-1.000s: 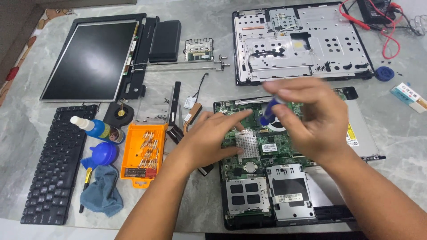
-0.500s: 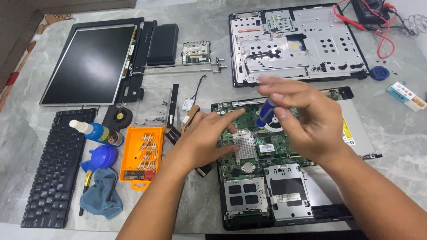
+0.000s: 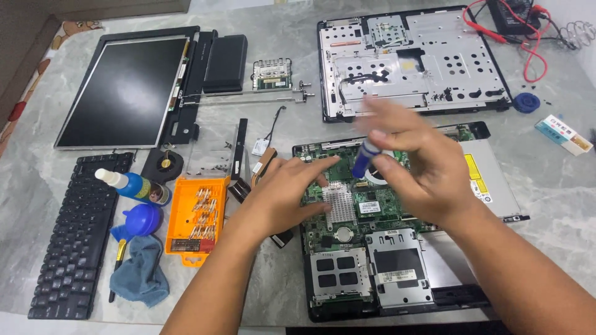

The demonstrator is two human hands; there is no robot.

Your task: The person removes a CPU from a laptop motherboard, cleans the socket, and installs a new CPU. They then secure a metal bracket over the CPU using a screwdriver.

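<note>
A green laptop motherboard [image 3: 366, 205] lies in its black base on the grey marble table. My left hand [image 3: 285, 192] rests flat on the board's left edge, fingers spread beside the silver heatsink [image 3: 339, 205]. My right hand [image 3: 416, 164] hovers over the board's upper middle, fingertips pinched around a blue screwdriver [image 3: 363, 156] that stands nearly upright with its tip down on the board. The fingers look blurred.
An orange bit tray [image 3: 197, 217] sits left of the board, with a blue bottle [image 3: 130, 185], blower and cloth [image 3: 141, 273]. A keyboard [image 3: 77, 236] lies at the far left, a screen panel [image 3: 124, 90] and metal chassis [image 3: 416, 59] at the back.
My right hand has stayed over the board with the screwdriver, its fingers shifting as if twisting the handle. The left hand holds its place on the board.
</note>
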